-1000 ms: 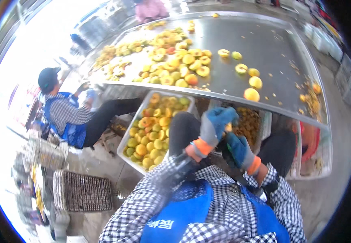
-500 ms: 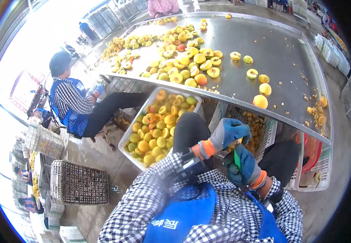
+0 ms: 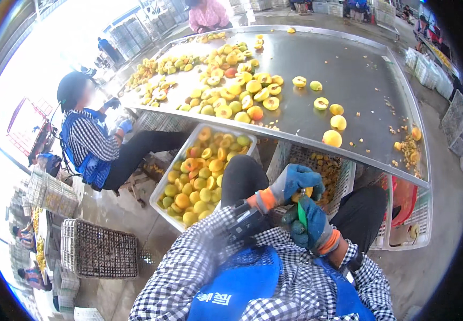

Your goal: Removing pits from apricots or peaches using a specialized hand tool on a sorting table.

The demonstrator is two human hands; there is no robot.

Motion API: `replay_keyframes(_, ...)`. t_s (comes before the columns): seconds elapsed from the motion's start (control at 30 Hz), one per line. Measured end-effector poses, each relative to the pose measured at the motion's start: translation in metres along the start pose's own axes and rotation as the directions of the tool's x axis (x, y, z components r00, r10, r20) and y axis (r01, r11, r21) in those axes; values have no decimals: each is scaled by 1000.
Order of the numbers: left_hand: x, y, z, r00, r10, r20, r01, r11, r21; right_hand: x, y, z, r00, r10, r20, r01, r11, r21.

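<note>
My left hand (image 3: 291, 185), in a blue-and-grey work glove with an orange cuff, is closed round a yellow peach (image 3: 308, 191), mostly hidden by the fingers. Just below it, my right hand (image 3: 317, 227), gloved alike, grips a small tool with a flat green handle (image 3: 302, 216). The tool's working end is up against the fruit and cannot be made out. Both hands are over my lap, in front of a white crate (image 3: 349, 184) of peach scraps under the table edge.
A metal table (image 3: 343, 80) carries halved peaches (image 3: 253, 86) and stone bits (image 3: 405, 155). At left stands a white crate (image 3: 161, 206) full of peaches. Farther left are a co-worker (image 3: 89, 139) and a dark-sided crate (image 3: 105, 251). A red container (image 3: 404, 200) sits at right.
The head view has shifted slightly. My hands stay together at the peach, and a little more of the fruit shows. The co-worker at left has raised a hand toward the table.
</note>
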State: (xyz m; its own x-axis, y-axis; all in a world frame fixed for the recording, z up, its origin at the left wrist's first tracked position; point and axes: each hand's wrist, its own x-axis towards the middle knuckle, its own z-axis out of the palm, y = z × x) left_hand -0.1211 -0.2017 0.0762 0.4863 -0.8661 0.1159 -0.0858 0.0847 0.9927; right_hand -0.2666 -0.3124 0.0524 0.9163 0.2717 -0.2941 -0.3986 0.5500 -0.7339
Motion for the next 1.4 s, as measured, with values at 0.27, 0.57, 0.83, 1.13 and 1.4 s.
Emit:
replay_keyframes(0.27,33,-17,16,990,-100,-104,64,948,-312,10,-4,-19,947,4,321,-167,861,480)
replay_keyframes(0.57,-67,-43,-181,580,15,-815,-30,1000,-3,21,-29,-72,885,-348,-310,-138,440,-887)
replay_keyframes(0.83,-138,-167,-285,593,1,-805,796,146,587,59,-15,-83,902,-52,-429,-373,409,-833)
replay_keyframes(1.13,-119,-209,-332,754,-252,-607,624,-12,781,71,-13,-88,942,11,-335,-328,239,-914)
replay_keyframes(1.4,-4,0,-279,732,261,-630,629,99,771,65,-11,-94,965,-94,-245,-181,440,-879)
